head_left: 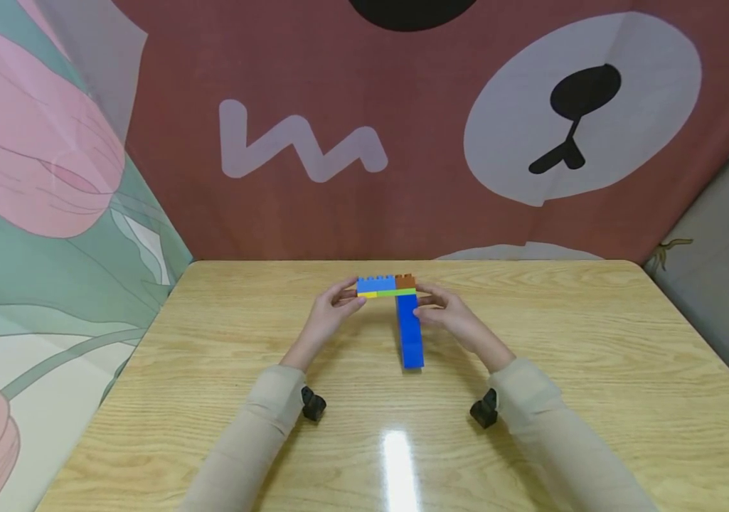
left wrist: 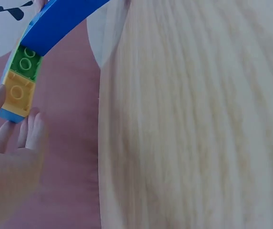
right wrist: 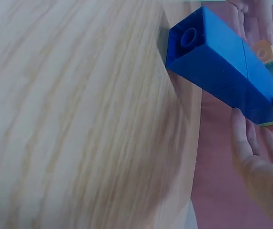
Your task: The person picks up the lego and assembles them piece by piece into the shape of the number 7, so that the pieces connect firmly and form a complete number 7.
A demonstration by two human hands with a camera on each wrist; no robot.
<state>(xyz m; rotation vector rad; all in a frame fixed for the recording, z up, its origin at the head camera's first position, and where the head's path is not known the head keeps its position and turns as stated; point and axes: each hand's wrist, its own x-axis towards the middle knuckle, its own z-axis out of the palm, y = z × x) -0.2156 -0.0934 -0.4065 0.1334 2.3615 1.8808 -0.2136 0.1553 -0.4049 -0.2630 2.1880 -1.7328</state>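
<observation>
Both hands hold one L-shaped build of toy building bricks. Its arm has a light blue brick (head_left: 375, 284) and a brown brick (head_left: 405, 282) on top of thin yellow (left wrist: 18, 91) and green (left wrist: 26, 62) pieces. From the brown end runs a dark blue column (head_left: 410, 331), whose hollow underside faces the right wrist camera, raised from the table. My left hand (head_left: 328, 311) pinches the arm's free end between thumb and fingers. At the corner, my right hand (head_left: 456, 321) grips the column's upper part, thumb on one face and fingers on the other.
The build is above a wooden table (head_left: 210, 398), toward its far edge. Behind hangs a reddish cloth (head_left: 300, 213) with a cartoon face, and a flowered cloth (head_left: 38, 178) hangs at the left. Each sleeve carries a small black wrist camera (head_left: 314, 404).
</observation>
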